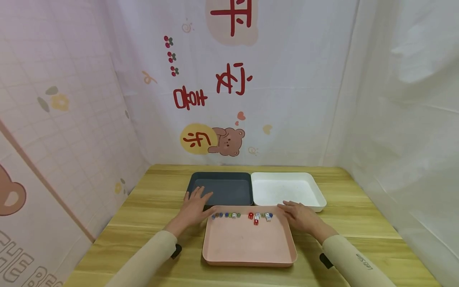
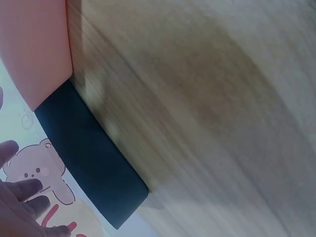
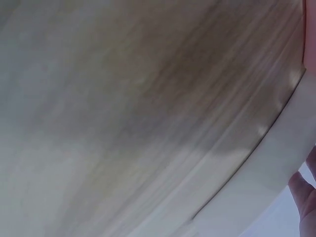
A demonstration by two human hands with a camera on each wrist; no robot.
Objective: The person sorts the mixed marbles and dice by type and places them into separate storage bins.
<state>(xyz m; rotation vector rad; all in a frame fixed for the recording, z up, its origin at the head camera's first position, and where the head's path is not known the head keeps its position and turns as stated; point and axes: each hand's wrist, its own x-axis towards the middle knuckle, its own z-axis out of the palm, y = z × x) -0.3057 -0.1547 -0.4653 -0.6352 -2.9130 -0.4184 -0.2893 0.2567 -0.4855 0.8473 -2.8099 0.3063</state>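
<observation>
Along the far edge of the pink tray (image 1: 249,244) lie dice (image 1: 250,215) and marbles (image 1: 227,215). By its far corners, left hand (image 1: 193,209) and right hand (image 1: 301,217) extend empty fingers.

A wooden bench (image 1: 365,231), yellowish-brown with darker streaks of grain running mostly from side to side, carries three shallow rectangular trays with rounded corners. Toward its far edge, a dark slate-coloured tray (image 1: 226,189) on the left and a white tray (image 1: 287,187) on the right lie side by side, their neighbouring rims touching or nearly so. Nearer the viewer, a pink tray (image 1: 247,247) sits centrally, its far rim against the near sides of the other two, with bare wood to its left and right.
</observation>
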